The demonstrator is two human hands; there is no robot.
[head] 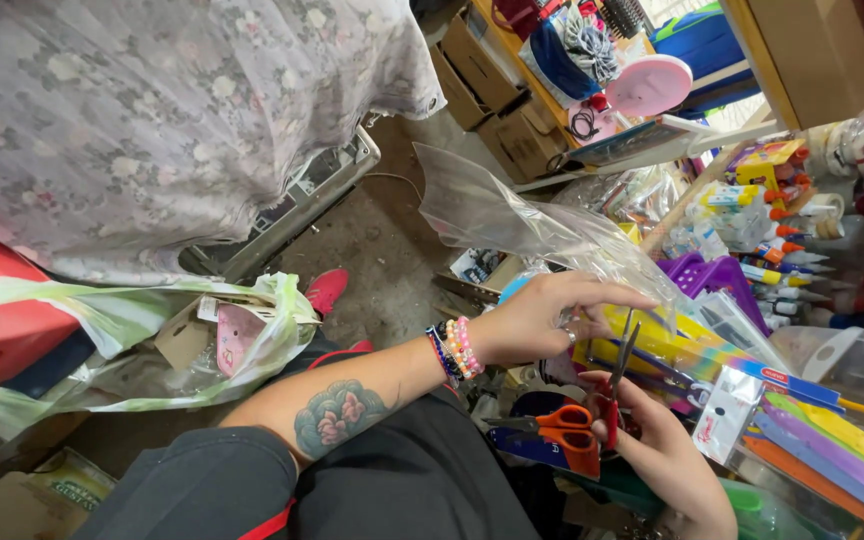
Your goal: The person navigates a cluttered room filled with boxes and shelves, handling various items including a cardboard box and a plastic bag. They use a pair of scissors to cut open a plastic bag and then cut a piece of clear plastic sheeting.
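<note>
A long pack of coloured pencils [832,440] lies at the lower right of the cluttered surface [852,330], its flat clear wrap showing green, purple, blue and orange sticks that run from the middle towards the lower right corner; a white label with a red mark sits at its near end and a red-and-blue strip along its upper edge. Under it lies a yellow package [652,335]. Further back, a row of small glue bottles [782,262] with orange caps stands near the right edge beside a purple plastic basket [714,275]. On the floor, brown cardboard boxes [497,100] stack towards the top.

The scissors [620,375], red-handled with slim metal blades, stand nearly upright, tips pointing up and away, slightly parted, long axis tilted a little to the right. They sit just left of the pencil pack.

The right hand [652,435] rises from the lower edge, palm up, fingers curled through the red handles. The left hand [542,315], its wrist banded with bead bracelets and forearm tattooed, reaches across from the left, fingers stretched and pinching a crinkled clear plastic bag [512,215] just above the blades.
</note>
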